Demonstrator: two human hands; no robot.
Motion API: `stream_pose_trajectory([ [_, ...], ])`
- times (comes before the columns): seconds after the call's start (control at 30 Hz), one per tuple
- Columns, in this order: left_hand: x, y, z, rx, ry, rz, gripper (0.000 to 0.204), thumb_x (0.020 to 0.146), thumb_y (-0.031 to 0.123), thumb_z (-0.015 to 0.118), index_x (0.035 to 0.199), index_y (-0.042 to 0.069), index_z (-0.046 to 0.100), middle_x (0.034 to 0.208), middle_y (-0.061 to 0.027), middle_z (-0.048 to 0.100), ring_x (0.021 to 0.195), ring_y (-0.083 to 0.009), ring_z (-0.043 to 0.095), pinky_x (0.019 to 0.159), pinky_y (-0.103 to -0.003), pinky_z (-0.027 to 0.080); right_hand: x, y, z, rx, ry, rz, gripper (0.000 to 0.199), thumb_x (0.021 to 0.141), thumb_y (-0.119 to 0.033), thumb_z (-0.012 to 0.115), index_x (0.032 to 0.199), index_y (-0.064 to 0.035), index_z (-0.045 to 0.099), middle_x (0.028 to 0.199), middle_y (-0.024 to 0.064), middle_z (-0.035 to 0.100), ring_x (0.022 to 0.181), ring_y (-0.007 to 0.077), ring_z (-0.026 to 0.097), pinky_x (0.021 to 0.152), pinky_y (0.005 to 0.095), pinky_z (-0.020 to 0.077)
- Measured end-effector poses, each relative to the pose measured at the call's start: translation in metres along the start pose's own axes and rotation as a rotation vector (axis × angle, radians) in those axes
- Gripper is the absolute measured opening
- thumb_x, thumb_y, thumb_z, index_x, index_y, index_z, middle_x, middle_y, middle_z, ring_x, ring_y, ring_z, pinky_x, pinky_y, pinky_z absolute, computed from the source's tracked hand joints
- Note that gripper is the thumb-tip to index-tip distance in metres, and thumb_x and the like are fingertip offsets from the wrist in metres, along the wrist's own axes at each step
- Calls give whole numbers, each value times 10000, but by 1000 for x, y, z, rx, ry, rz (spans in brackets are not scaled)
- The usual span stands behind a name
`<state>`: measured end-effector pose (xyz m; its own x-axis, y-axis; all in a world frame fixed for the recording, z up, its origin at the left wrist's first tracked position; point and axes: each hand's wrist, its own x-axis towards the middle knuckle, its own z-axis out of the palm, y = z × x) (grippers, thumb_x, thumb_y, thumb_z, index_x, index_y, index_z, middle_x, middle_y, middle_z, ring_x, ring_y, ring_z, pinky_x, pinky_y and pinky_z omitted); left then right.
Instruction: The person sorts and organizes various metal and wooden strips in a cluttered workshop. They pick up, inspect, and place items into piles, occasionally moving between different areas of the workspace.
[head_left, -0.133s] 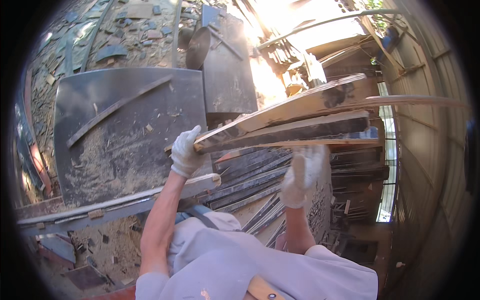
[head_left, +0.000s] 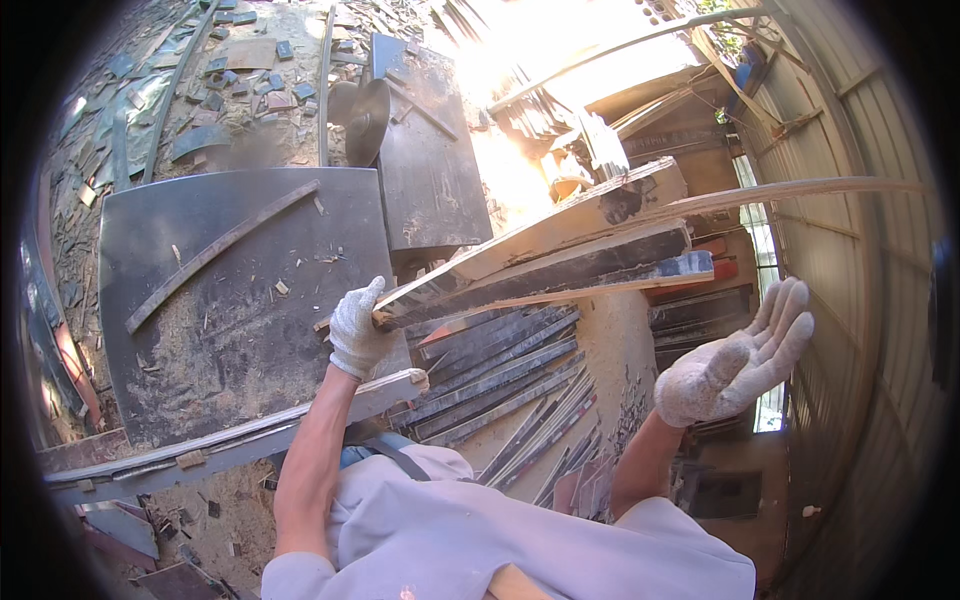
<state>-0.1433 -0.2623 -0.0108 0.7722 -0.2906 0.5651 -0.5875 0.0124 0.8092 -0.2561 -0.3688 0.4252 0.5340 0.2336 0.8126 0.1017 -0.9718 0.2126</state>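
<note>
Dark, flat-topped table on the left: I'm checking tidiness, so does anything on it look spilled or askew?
Yes: pale, powdery sawdust litters the dark, flat-topped table, and a narrow grey-brown strip, apparently wooden, slants across it, unaligned with its edges.

0 texts, labels, numbers or signs are reading clearly. 1 faint row of letter-like marks is running across the dark brown panel, upper right of frame, but is coming out too small and blurred. Dark blotch on the wooden board, right of center, is forming no legible characters.
</note>
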Motion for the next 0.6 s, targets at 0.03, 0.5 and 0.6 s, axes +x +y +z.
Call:
stream_pose_trajectory([
  [0.03,2,1,4,-12,-3,5,884,588,48,888,1407,80,560,1062,-138,688,935,-351,682,807,-449,559,22,-7,4,-38,-66,-34,638,1077,-324,549,1568,22,334,1572,229,449,1480,347,427,1271,486,284],
  [0.5,1,12,-7,-68,-89,-2,783,591,96,866,1322,107,586,978,-117,647,880,-354,656,773,-477,536,28,-22,29,-544,-512,46,307,1077,-280,590,1269,-70,707,1234,71,741,1385,359,540,1206,479,361],
  [0.6,14,13,-25,6,-252,-14,674,624,135,859,1248,113,605,953,-120,643,874,-351,666,754,-466,547,20,16,25,-606,-541,-89,428,998,-320,708,1293,-14,661,1291,174,690,1328,372,566,1157,522,402],
])
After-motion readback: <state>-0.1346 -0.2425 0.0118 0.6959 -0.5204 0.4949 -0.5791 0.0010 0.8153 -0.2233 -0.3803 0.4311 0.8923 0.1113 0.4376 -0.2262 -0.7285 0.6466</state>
